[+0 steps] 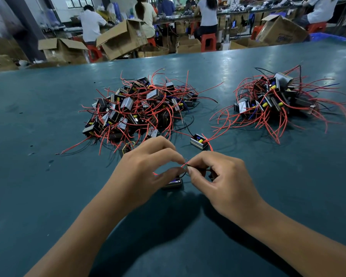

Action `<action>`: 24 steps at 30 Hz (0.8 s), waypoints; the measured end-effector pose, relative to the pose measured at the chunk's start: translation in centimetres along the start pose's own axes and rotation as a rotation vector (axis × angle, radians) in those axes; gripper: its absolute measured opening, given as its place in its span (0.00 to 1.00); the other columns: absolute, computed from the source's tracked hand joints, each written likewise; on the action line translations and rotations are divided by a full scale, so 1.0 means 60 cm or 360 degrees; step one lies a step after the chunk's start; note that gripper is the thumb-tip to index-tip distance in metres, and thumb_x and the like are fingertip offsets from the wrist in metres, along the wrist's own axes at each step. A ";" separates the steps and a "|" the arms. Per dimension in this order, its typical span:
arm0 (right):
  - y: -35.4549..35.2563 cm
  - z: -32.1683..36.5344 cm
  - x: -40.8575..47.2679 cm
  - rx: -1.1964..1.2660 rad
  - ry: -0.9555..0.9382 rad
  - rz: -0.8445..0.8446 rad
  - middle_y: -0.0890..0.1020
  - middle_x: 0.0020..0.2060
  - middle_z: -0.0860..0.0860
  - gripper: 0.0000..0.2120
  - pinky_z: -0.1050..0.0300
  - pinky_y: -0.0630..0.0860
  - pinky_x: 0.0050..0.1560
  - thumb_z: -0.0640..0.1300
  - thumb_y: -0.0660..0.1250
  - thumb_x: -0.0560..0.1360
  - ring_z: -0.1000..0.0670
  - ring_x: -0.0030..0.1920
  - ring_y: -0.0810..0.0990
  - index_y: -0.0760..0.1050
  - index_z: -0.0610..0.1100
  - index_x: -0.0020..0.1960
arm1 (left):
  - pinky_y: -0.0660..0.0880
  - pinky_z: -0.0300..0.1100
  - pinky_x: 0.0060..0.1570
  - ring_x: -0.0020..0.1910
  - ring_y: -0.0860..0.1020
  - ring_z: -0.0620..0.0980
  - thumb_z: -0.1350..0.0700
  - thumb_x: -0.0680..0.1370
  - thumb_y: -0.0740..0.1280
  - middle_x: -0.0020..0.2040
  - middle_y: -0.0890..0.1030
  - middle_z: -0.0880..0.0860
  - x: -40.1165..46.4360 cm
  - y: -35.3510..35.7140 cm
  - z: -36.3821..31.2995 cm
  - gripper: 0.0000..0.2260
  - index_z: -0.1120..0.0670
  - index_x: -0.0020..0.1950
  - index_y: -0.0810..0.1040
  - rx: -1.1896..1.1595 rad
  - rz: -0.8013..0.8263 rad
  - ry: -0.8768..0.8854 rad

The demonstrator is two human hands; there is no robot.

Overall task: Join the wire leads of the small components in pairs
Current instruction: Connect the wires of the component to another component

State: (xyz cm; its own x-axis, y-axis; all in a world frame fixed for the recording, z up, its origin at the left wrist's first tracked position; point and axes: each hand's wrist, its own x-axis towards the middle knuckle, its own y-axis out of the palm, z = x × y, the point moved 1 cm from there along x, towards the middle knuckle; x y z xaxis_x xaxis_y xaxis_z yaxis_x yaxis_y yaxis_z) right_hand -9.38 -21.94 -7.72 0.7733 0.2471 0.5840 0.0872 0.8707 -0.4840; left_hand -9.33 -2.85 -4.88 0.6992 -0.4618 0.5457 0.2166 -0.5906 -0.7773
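My left hand (146, 168) and my right hand (220, 178) meet fingertip to fingertip above the green table (48, 196). Between them they pinch thin wire leads (185, 164), a red one and a black one, at one spot. Under the hands lies a small metal-framed component (173, 182), partly hidden by my left thumb. A second small component (199, 141) with red leads lies just beyond my right hand; one of its red leads runs toward my fingers.
A big heap of components with red leads (140, 108) lies beyond my left hand. A smaller heap (276, 98) sits at the far right. Behind the table's far edge are cardboard boxes (120, 41), red stools and seated people.
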 end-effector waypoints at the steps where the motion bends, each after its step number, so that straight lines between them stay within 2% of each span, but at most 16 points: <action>1: 0.000 0.000 0.000 -0.0006 -0.0010 -0.0005 0.81 0.35 0.56 0.03 0.69 0.70 0.40 0.38 0.70 0.74 0.57 0.38 0.78 0.80 0.45 0.42 | 0.76 0.47 0.42 0.46 0.77 0.47 0.53 0.76 0.73 0.48 0.78 0.49 0.000 0.000 0.000 0.06 0.54 0.50 0.85 0.0011 -0.0014 0.0013; 7: 0.000 0.000 -0.001 -0.0044 -0.0083 -0.0013 0.80 0.35 0.55 0.02 0.59 0.74 0.41 0.40 0.69 0.74 0.56 0.38 0.77 0.80 0.44 0.43 | 0.76 0.51 0.42 0.45 0.78 0.51 0.49 0.78 0.69 0.46 0.79 0.50 0.004 0.000 -0.001 0.10 0.55 0.49 0.84 0.0098 -0.0067 0.0101; 12: -0.001 0.002 0.000 -0.0083 -0.0141 -0.0023 0.80 0.36 0.55 0.09 0.54 0.75 0.40 0.46 0.64 0.75 0.54 0.38 0.78 0.80 0.44 0.43 | 0.73 0.44 0.41 0.42 0.76 0.48 0.53 0.79 0.69 0.45 0.78 0.47 0.004 0.002 -0.008 0.06 0.54 0.46 0.82 -0.0031 -0.0047 -0.0018; 15: 0.000 0.002 0.001 -0.0113 -0.0174 -0.0021 0.80 0.36 0.54 0.08 0.53 0.76 0.40 0.45 0.65 0.75 0.53 0.38 0.78 0.81 0.43 0.44 | 0.70 0.37 0.38 0.38 0.75 0.48 0.52 0.78 0.70 0.41 0.77 0.46 0.003 0.005 -0.012 0.05 0.51 0.44 0.81 -0.0355 0.0011 -0.0284; 17: -0.001 0.001 0.000 -0.0128 -0.0188 -0.0018 0.81 0.37 0.53 0.07 0.51 0.76 0.40 0.44 0.65 0.75 0.52 0.39 0.79 0.81 0.43 0.44 | 0.69 0.38 0.35 0.34 0.74 0.47 0.50 0.77 0.69 0.37 0.78 0.48 0.003 0.007 -0.016 0.06 0.50 0.42 0.81 -0.0621 0.0049 -0.0538; 20: 0.000 0.000 -0.001 -0.0151 -0.0224 -0.0026 0.81 0.37 0.52 0.05 0.50 0.76 0.40 0.43 0.66 0.75 0.51 0.38 0.79 0.80 0.43 0.44 | 0.65 0.35 0.31 0.29 0.69 0.43 0.58 0.77 0.71 0.29 0.74 0.47 0.003 0.014 -0.023 0.08 0.55 0.38 0.81 -0.0969 0.0027 -0.0846; 24: 0.002 -0.001 0.000 -0.0180 -0.0230 -0.0027 0.80 0.36 0.52 0.04 0.49 0.77 0.39 0.42 0.68 0.75 0.50 0.37 0.78 0.80 0.43 0.44 | 0.63 0.37 0.31 0.26 0.67 0.41 0.62 0.77 0.69 0.26 0.72 0.43 0.003 0.030 -0.031 0.14 0.51 0.31 0.80 -0.1148 -0.0101 -0.1197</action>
State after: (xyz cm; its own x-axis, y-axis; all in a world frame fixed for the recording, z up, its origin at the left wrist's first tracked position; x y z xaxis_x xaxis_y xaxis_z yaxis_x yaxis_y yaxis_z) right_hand -9.33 -21.86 -7.82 0.6737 0.2985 0.6761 0.1758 0.8238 -0.5389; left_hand -10.09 -5.27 -5.60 0.9982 -0.0310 0.0511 -0.0174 -0.9688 -0.2474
